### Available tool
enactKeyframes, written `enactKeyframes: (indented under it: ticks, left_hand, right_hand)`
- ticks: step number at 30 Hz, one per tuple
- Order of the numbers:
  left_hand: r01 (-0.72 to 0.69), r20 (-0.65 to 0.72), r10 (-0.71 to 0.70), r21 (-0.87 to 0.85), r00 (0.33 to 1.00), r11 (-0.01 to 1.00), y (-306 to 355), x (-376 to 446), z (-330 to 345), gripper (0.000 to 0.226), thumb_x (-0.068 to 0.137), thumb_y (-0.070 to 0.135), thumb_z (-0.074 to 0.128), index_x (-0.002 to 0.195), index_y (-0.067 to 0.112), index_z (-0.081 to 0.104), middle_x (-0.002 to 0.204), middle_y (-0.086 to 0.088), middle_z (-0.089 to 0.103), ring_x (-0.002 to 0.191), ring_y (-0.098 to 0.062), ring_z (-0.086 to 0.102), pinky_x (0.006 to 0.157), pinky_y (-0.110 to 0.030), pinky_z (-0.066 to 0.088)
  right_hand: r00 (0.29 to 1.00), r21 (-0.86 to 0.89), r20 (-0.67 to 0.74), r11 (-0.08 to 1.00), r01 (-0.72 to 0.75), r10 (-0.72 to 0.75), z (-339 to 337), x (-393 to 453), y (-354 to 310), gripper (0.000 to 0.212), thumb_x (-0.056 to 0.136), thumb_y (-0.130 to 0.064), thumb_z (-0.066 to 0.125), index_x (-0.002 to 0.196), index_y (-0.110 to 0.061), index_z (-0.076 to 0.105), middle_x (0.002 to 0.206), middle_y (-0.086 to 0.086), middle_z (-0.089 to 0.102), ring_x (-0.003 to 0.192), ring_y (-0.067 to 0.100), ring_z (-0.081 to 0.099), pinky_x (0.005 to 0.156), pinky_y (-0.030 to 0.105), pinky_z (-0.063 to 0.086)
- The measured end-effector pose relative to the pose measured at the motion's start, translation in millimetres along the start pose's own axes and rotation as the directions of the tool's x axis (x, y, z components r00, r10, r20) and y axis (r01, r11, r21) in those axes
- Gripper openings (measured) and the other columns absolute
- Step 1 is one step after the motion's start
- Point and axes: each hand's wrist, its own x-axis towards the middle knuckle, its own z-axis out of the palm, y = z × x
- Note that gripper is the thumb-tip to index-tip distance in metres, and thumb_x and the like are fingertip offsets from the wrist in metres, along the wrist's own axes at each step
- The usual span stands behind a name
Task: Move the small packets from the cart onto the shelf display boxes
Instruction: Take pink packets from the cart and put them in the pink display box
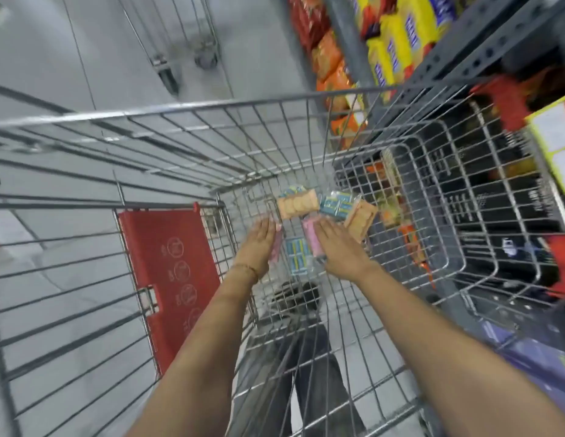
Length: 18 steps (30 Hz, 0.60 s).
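Head view: both hands [259,244] [339,250] over blurred, unreadable packets [297,204] in cart [186,108].

Two tan biscuit packets [297,204], two blue packets [336,205], two pink packets [313,239], two hands [259,244].

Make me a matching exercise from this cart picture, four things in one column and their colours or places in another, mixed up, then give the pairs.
Column one:
1. child seat flap
2. packet under the right hand
3. packet between the hands
4. packs high on the shelf

Column two:
A. yellow
B. pink
C. red, on the cart's left side
D. blue, on the cart floor

Pairs: 1-C, 2-B, 3-D, 4-A
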Motion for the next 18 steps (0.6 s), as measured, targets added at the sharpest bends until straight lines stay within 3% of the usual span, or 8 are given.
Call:
enactKeyframes:
  ticks: [3, 7, 12, 18]
  left_hand:
    - [0.030, 0.002, -0.030, 0.012, 1.000, 0.999, -6.9, 17.6, 5.9, 0.089, 0.086, -0.004, 0.055, 0.146, 0.004, -0.008, 0.158, -0.015, -0.011, 0.147, -0.027, -0.006, 0.119, -0.031, -0.002]
    - [-0.007, 0.002, 0.007, 0.024, 1.000, 1.000, -11.6, 28.7, 23.2, 0.087, 0.088, 0.003, 0.056, 0.147, 0.006, -0.008, 0.159, -0.015, -0.008, 0.147, -0.028, -0.006, 0.112, -0.030, -0.007]
    - [0.005, -0.011, -0.005, 0.002, 1.000, 1.000, -10.5, 28.1, 23.8, 0.091, 0.087, 0.007, 0.059, 0.146, 0.006, -0.009, 0.159, -0.012, -0.005, 0.147, -0.027, -0.004, 0.105, -0.029, -0.008]
    - [-0.022, -0.041, 0.022, -0.002, 0.999, 1.000, -1.1, 0.9, 2.9, 0.099, 0.081, 0.019, 0.067, 0.147, 0.004, -0.005, 0.158, -0.015, 0.006, 0.146, -0.028, 0.007, 0.118, -0.032, 0.006]
  right_hand:
    - [1.000, -0.023, 0.005, 1.000, 0.007, -0.007, 13.1, 20.9, 5.5, 0.082, 0.079, -0.002, 0.061, 0.145, -0.004, 0.012, 0.155, 0.018, 0.019, 0.145, 0.033, 0.015, 0.121, 0.044, 0.017]
    - [0.998, -0.067, 0.051, 0.997, 0.025, -0.021, 21.6, 36.7, 11.6, 0.084, 0.078, -0.004, 0.062, 0.145, -0.006, 0.011, 0.157, 0.018, 0.013, 0.145, 0.033, 0.011, 0.120, 0.048, 0.019]
    - [0.998, -0.159, 0.057, 0.986, 0.039, -0.031, 9.7, 40.2, 10.4, 0.083, 0.074, -0.019, 0.070, 0.141, -0.006, 0.023, 0.148, 0.019, 0.029, 0.137, 0.034, 0.026, 0.115, 0.048, 0.027]
    - [0.999, -0.169, -0.032, 0.985, 0.019, -0.025, -11.7, 18.0, 4.5, 0.078, 0.065, -0.032, 0.074, 0.127, -0.005, 0.037, 0.125, 0.016, 0.049, 0.115, 0.031, 0.046, 0.105, 0.042, 0.039]
